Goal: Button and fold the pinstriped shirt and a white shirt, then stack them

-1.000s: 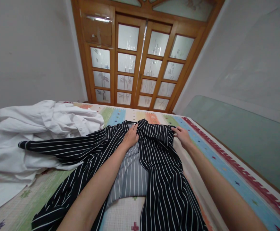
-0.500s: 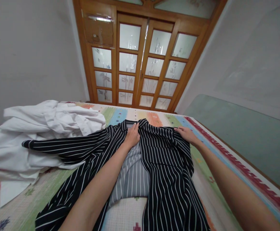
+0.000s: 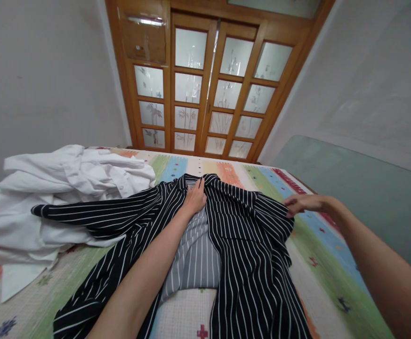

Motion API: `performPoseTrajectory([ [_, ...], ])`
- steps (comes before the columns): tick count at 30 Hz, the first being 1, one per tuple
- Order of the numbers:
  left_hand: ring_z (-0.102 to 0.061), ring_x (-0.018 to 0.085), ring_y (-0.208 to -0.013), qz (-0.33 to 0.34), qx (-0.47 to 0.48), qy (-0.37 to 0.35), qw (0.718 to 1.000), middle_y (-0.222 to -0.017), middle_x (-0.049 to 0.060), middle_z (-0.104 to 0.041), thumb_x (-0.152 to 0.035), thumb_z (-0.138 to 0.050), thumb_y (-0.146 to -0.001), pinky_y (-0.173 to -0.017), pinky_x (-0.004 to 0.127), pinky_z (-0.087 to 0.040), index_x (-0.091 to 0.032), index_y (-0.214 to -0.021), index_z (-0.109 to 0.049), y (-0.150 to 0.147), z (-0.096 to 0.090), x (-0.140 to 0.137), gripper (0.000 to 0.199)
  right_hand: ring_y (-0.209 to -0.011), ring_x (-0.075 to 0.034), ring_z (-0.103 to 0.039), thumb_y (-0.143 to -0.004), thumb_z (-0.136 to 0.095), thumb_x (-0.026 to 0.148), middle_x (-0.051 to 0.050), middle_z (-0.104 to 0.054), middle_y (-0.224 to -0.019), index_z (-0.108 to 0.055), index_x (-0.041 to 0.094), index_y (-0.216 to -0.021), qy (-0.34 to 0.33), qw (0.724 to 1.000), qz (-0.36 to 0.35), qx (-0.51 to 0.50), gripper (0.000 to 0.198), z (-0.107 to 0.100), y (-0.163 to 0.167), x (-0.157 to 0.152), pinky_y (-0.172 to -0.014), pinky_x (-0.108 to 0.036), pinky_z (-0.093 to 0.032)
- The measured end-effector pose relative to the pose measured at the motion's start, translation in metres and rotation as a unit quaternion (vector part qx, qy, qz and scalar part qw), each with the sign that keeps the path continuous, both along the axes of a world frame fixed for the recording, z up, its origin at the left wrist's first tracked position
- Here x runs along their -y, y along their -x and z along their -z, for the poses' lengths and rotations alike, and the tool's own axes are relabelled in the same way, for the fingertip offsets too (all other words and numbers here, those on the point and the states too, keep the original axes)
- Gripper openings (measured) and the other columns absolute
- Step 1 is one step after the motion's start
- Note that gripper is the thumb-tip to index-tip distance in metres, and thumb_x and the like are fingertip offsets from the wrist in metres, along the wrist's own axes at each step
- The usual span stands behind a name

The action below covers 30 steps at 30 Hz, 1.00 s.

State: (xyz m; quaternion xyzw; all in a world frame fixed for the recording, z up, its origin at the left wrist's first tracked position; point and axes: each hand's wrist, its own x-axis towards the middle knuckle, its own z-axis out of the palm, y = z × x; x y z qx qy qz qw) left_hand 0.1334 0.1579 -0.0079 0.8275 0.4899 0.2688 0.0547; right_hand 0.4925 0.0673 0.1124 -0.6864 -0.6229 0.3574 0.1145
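While the striped shirt (image 3: pixel 238 230) lies on the patterned bedspread (image 3: pixel 318 263), its collar (image 3: pixel 211 177) points away toward the wooden doors (image 3: pixel 208 56) and its long axis runs back toward the person. The left hand (image 3: pixel 195 198), nearly closed, reaches over the shirt's middle and pinches the collar; the right hand (image 3: pixel 306 203), at its right edge, has fingertips closed on 1 of 2 sleeves (image 3: pixel 275 213).

No text, label, brand, number or sign can be read.
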Motion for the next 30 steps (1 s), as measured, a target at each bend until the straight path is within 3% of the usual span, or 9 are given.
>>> performPoseTrajectory([
  [3, -0.035, 0.031, -0.139, 0.003, 0.005, -0.016, 1.000, -0.152, 0.023, -0.032, -0.014, -0.041, -0.085, -0.113, 0.050, -0.028, -0.005, -0.148, -0.022, 0.001, 0.003, -0.002, 0.067, -0.051, -0.015, -0.056, -0.055, -0.073, 0.008, -0.001, -0.062, -0.051, -0.066, 0.014, -0.053, 0.093, 0.994, 0.029, 0.041, 0.010, -0.002, -0.009, -0.003, -0.053, -0.026, -0.042],
  [7, -0.039, 0.030, -0.136, -0.007, 0.009, -0.027, 1.000, -0.151, 0.022, -0.033, -0.016, -0.043, -0.084, -0.110, 0.042, -0.035, -0.007, -0.148, -0.023, 0.002, 0.004, -0.003, 0.068, -0.055, -0.017, -0.054, -0.056, -0.074, 0.017, 0.000, -0.059, -0.048, -0.065, 0.017, -0.050, -0.124, 0.983, 0.080, 0.112, 0.010, -0.004, -0.025, -0.005, -0.057, -0.028, -0.038],
  [9, -0.041, 0.031, -0.135, -0.028, 0.005, -0.021, 0.999, -0.151, 0.023, -0.034, -0.017, -0.044, -0.084, -0.108, 0.041, -0.038, -0.006, -0.148, -0.024, 0.001, 0.004, -0.001, 0.067, -0.056, -0.016, -0.051, -0.055, -0.073, 0.020, 0.000, -0.057, -0.049, -0.060, 0.018, -0.047, -0.221, 0.962, 0.144, 0.066, 0.015, -0.003, -0.031, 0.000, -0.057, -0.029, -0.035],
  [12, -0.044, 0.032, -0.132, -0.061, 0.001, -0.015, 0.998, -0.149, 0.024, -0.036, -0.019, -0.044, -0.085, -0.106, 0.041, -0.040, -0.005, -0.147, -0.026, 0.001, 0.002, 0.001, 0.066, -0.053, -0.014, -0.044, -0.052, -0.076, 0.033, 0.001, -0.049, -0.048, -0.045, 0.022, -0.043, -0.276, 0.938, 0.194, -0.080, 0.033, -0.002, -0.036, 0.014, -0.054, -0.029, -0.030],
  [14, -0.046, 0.032, -0.131, -0.071, -0.002, -0.013, 0.997, -0.147, 0.024, -0.038, -0.019, -0.044, -0.086, -0.105, 0.041, -0.040, -0.005, -0.146, -0.027, 0.000, 0.001, 0.002, 0.065, -0.050, -0.013, -0.038, -0.051, -0.077, 0.044, 0.003, -0.042, -0.046, -0.038, 0.024, -0.044, -0.283, 0.926, 0.224, -0.109, 0.044, -0.003, -0.040, 0.024, -0.052, -0.030, -0.026],
  [18, -0.050, 0.033, -0.126, -0.073, -0.012, -0.017, 0.997, -0.144, 0.026, -0.041, -0.019, -0.043, -0.087, -0.103, 0.042, -0.042, 0.000, -0.144, -0.030, -0.001, 0.000, 0.003, 0.062, -0.051, -0.016, -0.041, -0.060, -0.073, 0.050, 0.001, -0.046, -0.049, -0.045, 0.025, -0.051, -0.324, 0.897, 0.284, 0.100, 0.039, -0.004, -0.058, 0.034, -0.054, -0.032, -0.029],
  [23, -0.051, 0.029, -0.122, -0.062, 0.027, -0.041, 0.997, -0.134, 0.023, -0.051, -0.020, -0.036, -0.092, -0.103, 0.041, -0.042, -0.002, -0.136, -0.040, -0.002, -0.002, 0.001, 0.049, -0.065, -0.028, -0.057, -0.062, -0.074, 0.043, -0.010, -0.064, -0.067, -0.058, 0.025, -0.063, -0.222, 0.873, 0.222, 0.374, 0.023, 0.023, -0.091, 0.034, -0.060, -0.037, -0.037],
  [27, -0.054, 0.025, -0.115, -0.045, 0.089, -0.042, 0.994, -0.119, 0.016, -0.058, -0.022, -0.036, -0.094, -0.103, 0.039, -0.040, -0.009, -0.123, -0.051, -0.001, -0.005, 0.001, 0.035, -0.089, -0.035, -0.063, -0.062, -0.072, 0.037, -0.017, -0.070, -0.092, -0.063, 0.024, -0.071, -0.246, 0.891, 0.109, 0.367, 0.018, 0.062, -0.090, 0.022, -0.078, -0.045, -0.045],
  [30, -0.054, 0.024, -0.109, -0.042, 0.084, -0.048, 0.994, -0.113, 0.012, -0.059, -0.017, -0.044, -0.088, -0.099, 0.041, -0.042, -0.015, -0.111, -0.056, 0.000, -0.008, 0.004, 0.026, -0.100, -0.034, -0.063, -0.072, -0.063, 0.038, -0.016, -0.070, -0.099, -0.066, 0.022, -0.081, -0.309, 0.900, 0.071, 0.297, 0.019, 0.078, -0.057, 0.007, -0.093, -0.048, -0.044],
])
